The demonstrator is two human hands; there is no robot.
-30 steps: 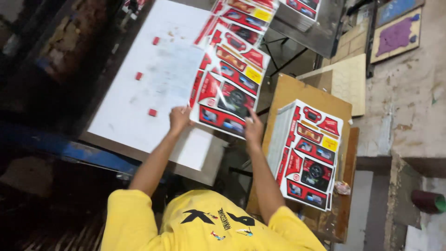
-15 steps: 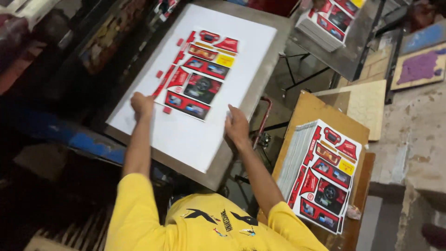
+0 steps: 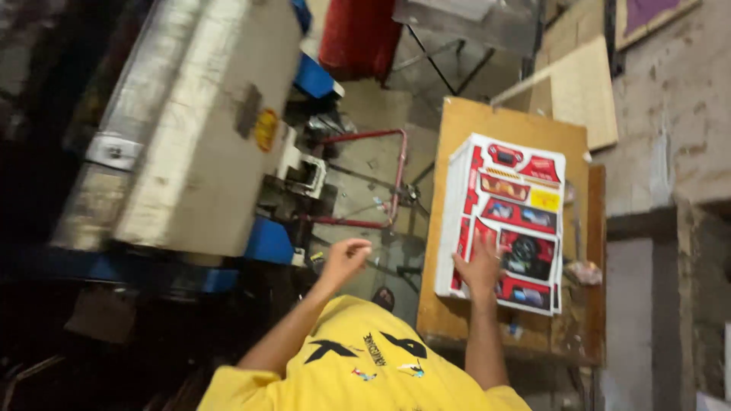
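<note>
Press machine (image 3: 190, 129) standing far left. Left hand (image 3: 346, 255) hanging loosely curled, holding nothing, well apart from stack. Right hand (image 3: 480, 268) lying open, fingers spread, on printed sheet stack (image 3: 506, 221), long axis running away along wooden table (image 3: 457, 152).

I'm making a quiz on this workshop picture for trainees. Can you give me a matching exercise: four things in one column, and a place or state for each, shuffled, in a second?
Things:
1. right hand
2. left hand
3. stack of printed sheets
4. red metal frame

Places or states:
A. lies on the wooden table
B. raised in the air, holding nothing
C. stands on the floor between the machine and the table
D. rests flat on the top printed sheet

Pairs: 1-D, 2-B, 3-A, 4-C
</note>
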